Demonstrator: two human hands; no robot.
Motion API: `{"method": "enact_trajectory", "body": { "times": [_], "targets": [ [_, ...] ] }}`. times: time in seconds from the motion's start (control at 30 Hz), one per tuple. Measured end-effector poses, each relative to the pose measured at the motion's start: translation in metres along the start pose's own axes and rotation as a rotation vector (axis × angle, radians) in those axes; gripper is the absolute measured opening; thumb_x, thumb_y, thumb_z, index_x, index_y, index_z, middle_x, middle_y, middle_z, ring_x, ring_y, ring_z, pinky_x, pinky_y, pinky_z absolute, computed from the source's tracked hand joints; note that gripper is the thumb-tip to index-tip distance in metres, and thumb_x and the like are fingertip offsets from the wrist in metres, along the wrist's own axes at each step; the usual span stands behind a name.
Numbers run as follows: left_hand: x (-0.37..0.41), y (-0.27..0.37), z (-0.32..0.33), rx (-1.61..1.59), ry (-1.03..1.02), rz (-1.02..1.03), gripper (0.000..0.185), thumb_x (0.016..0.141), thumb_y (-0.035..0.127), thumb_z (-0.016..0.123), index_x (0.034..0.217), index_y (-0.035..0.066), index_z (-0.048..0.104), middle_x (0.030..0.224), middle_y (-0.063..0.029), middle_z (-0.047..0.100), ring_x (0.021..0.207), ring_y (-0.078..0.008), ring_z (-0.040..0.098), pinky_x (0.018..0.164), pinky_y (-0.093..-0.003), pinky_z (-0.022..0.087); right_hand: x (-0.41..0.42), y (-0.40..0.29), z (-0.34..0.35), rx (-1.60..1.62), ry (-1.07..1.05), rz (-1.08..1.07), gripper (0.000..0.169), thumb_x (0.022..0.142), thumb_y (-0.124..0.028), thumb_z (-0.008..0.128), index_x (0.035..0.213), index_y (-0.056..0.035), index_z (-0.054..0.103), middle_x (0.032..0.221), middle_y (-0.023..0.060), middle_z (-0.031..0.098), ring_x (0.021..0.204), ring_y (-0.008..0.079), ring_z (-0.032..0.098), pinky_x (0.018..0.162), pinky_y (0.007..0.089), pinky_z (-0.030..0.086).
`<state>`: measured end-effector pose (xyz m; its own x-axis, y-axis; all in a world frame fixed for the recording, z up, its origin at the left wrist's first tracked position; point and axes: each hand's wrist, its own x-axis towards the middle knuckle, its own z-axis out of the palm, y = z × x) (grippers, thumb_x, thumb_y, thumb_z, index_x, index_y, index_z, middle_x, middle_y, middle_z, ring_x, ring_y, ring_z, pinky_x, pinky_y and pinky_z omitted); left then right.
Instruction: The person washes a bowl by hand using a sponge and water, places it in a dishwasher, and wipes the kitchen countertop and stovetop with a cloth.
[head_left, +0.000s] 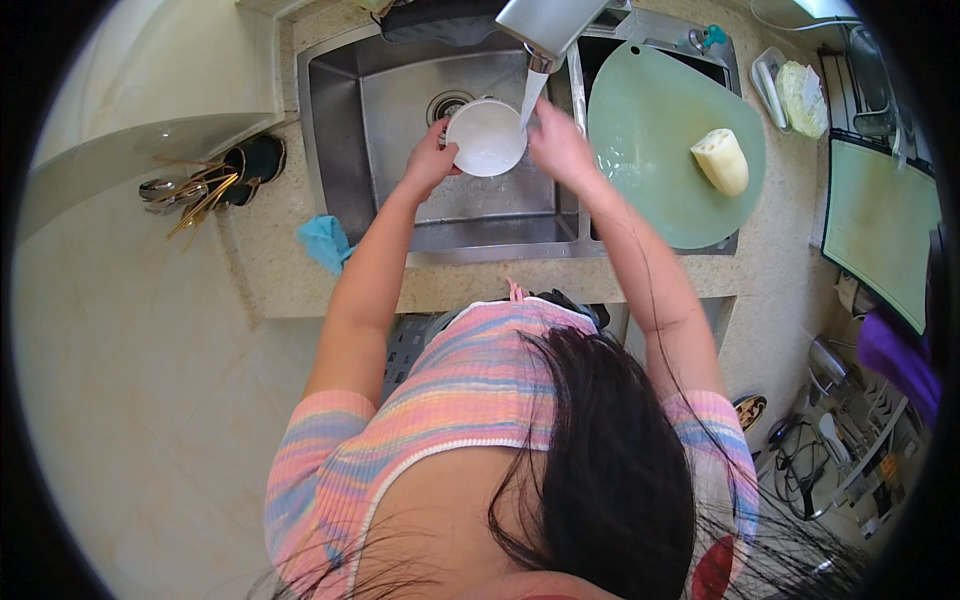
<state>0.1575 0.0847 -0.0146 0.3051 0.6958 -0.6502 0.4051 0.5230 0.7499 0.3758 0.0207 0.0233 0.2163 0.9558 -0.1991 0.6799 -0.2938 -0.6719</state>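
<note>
A white bowl is held by its left side in my left hand, over the basin of a stainless steel sink. Water runs from the faucet down at the bowl's right edge. Beside that stream is my right hand, blurred, close to the bowl; whether its fingers touch the bowl or hold anything I cannot tell. The drain lies partly behind the bowl.
A green cutting board covers most of the right basin, with a cut piece of lotus root on it. A blue cloth lies at the sink's front left. Utensils lean from a dark holder at left. Cabbage sits at right.
</note>
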Motion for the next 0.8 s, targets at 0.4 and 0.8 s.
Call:
{"method": "enact_trajectory", "body": {
  "times": [0.4, 0.8],
  "targets": [
    [-0.043, -0.002, 0.009, 0.202, 0.227, 0.094, 0.052, 0.086, 0.007, 0.053, 0.136, 0.016, 0.042, 0.106, -0.0180, 0.061, 0.085, -0.0278, 0.065, 0.070, -0.0375, 0.056, 0.061, -0.020, -0.104, -0.881, 0.136, -0.538, 0.029, 0.079, -0.015, 0.061, 0.107, -0.0092, 0.062, 0.114, 0.0067, 0.059, 0.096, 0.0240, 0.059, 0.071, 0.0386, 0.052],
    [-0.126, 0.023, 0.018, 0.743, 0.387, 0.655, 0.055, 0.082, 0.009, 0.063, 0.133, 0.020, 0.048, 0.119, -0.0168, 0.054, 0.103, -0.0375, 0.057, 0.088, -0.0442, 0.047, -0.016, -0.034, 0.013, -0.123, -0.226, -0.352, 0.059, 0.078, -0.010, 0.066, 0.131, -0.0205, 0.044, 0.120, 0.0220, 0.057, 0.088, 0.0424, 0.064, 0.076, 0.0467, 0.054]
  ]
}}
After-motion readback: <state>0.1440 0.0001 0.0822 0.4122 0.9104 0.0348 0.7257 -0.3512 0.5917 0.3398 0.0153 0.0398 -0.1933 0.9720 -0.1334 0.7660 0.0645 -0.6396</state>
